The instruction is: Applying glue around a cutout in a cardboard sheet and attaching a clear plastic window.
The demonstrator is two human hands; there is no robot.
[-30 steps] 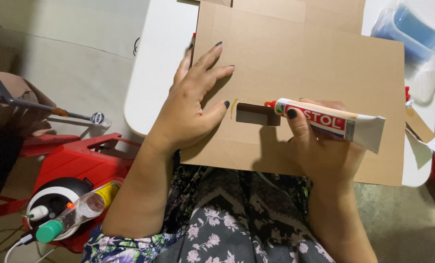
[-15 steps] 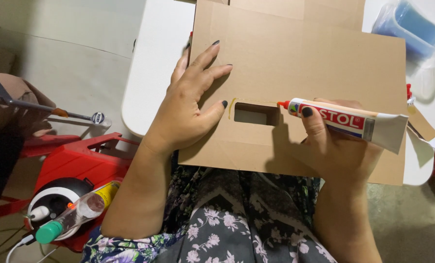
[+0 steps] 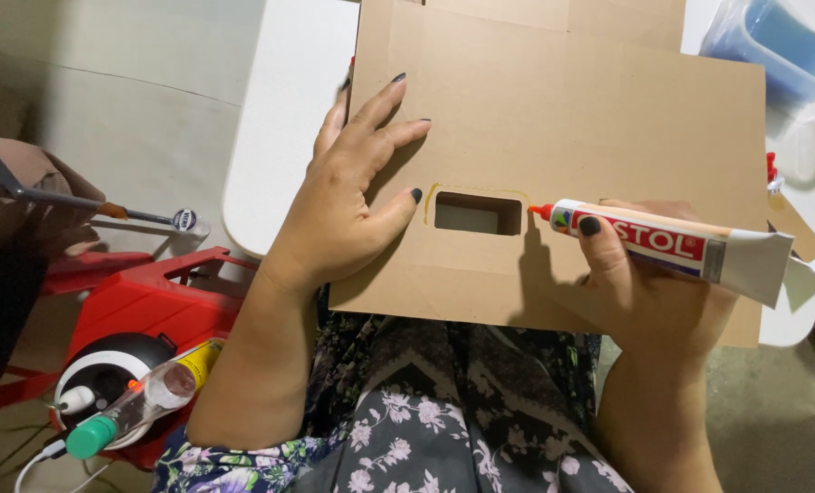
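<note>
home craft corner — cardboard point(image 3: 599, 110), glue tube point(image 3: 672, 245)

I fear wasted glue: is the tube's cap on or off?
Off: the glue tube in the right hand shows a bare red nozzle at the cutout, glue along its edge.

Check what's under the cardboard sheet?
The cardboard sheet lies on a white table, its near edge over a floral lap. The rectangular cutout shows only shadow; the rest is covered.

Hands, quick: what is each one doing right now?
Left hand: open, fingers spread, pressed flat on the cardboard sheet.
Right hand: closed around the glue tube, red nozzle at the cutout's edge.
</note>
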